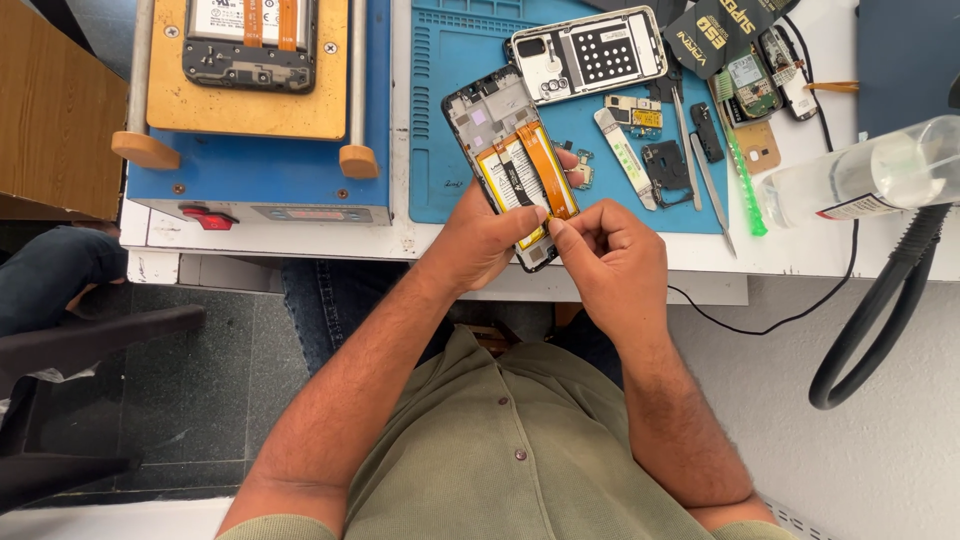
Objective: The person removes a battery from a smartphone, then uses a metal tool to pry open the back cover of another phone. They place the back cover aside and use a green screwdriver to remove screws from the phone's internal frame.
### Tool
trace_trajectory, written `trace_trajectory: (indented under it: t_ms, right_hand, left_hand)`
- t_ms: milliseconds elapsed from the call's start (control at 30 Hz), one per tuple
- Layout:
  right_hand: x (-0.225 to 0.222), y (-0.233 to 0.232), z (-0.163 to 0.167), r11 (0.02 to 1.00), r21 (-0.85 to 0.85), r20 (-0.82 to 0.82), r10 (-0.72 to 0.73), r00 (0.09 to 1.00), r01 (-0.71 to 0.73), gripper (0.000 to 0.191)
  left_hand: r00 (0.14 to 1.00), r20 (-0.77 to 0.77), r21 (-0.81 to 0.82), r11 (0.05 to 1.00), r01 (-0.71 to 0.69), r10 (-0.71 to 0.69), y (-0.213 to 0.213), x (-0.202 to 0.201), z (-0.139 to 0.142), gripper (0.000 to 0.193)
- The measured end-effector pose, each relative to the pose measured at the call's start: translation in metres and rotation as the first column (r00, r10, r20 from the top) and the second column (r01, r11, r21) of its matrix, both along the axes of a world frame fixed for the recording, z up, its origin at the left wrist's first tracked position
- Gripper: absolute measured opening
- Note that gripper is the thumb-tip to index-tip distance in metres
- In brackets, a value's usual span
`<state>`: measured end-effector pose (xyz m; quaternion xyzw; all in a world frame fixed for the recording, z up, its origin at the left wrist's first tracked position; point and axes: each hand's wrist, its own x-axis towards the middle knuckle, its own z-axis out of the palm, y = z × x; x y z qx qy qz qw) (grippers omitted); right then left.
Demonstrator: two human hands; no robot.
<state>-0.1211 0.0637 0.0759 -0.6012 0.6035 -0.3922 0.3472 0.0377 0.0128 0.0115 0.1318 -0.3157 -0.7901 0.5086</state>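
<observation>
An opened phone [505, 150] with its back removed lies tilted over the front edge of a blue work mat [450, 60], showing a battery and an orange flex strip. My left hand [480, 240] grips the phone's lower end from underneath, thumb on the battery. My right hand [615, 260] pinches at the lower end of the orange strip with thumb and forefinger. Whether a small tool sits between those fingers is hidden.
A phone back frame [585, 52], small boards, metal tweezers [712, 190] and a green stick [745, 185] lie on the mat. A blue and wooden heating machine [250, 110] stands left. A clear bottle [870, 175] and black hose [880, 310] are at the right.
</observation>
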Motion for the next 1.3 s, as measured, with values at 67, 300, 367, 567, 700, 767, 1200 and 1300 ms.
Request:
trace_trajectory:
  t_ms: [67,300,367,567,700,767,1200,1300]
  right_hand:
    - [0.0,0.0002,0.0003,1.0,0.0,-0.008,-0.001,1.0,0.001,0.018]
    - [0.0006,0.0011,-0.002,1.0,0.01,0.01,0.022,1.0,-0.022,0.017]
    - [0.0011,0.0016,-0.0022,1.0,0.017,0.004,0.025,1.0,-0.025,0.016]
    - [0.0026,0.0026,-0.0041,1.0,0.009,-0.025,0.01,1.0,-0.009,0.016]
    - [0.0021,0.0028,-0.0061,1.0,-0.008,-0.04,0.009,0.999,-0.009,0.016]
    - [0.0022,0.0032,-0.0069,1.0,-0.005,-0.052,0.001,0.999,-0.001,0.017]
    - [-0.0009,0.0037,-0.0086,1.0,-0.002,-0.022,0.001,1.0,-0.001,0.017]
    - [-0.0032,0.0032,-0.0093,1.0,0.011,-0.003,-0.002,1.0,0.002,0.017]
  left_hand:
    - [0.999,-0.026,-0.005,1.0,0.023,-0.023,0.0004,0.0016,0.0007,0.066]
    - [1.0,-0.001,0.005,1.0,0.0,0.0,-0.001,0.0011,0.0046,0.07]
    - [0.999,0.026,0.013,1.0,-0.023,0.022,-0.0013,0.0002,0.0053,0.071]
    - [0.999,0.034,-0.031,0.999,-0.023,0.024,-0.0013,-0.0007,0.0035,0.071]
    - [0.999,0.027,-0.018,1.0,-0.02,0.02,-0.0019,-0.001,0.0014,0.073]
    - [0.999,0.029,-0.022,1.0,-0.017,0.017,-0.0018,-0.001,0.0008,0.074]
    - [0.998,0.053,-0.009,1.0,-0.021,0.022,-0.0025,-0.0008,0.0003,0.071]
    - [0.998,0.057,-0.017,1.0,-0.019,0.02,-0.0029,-0.0012,0.0006,0.071]
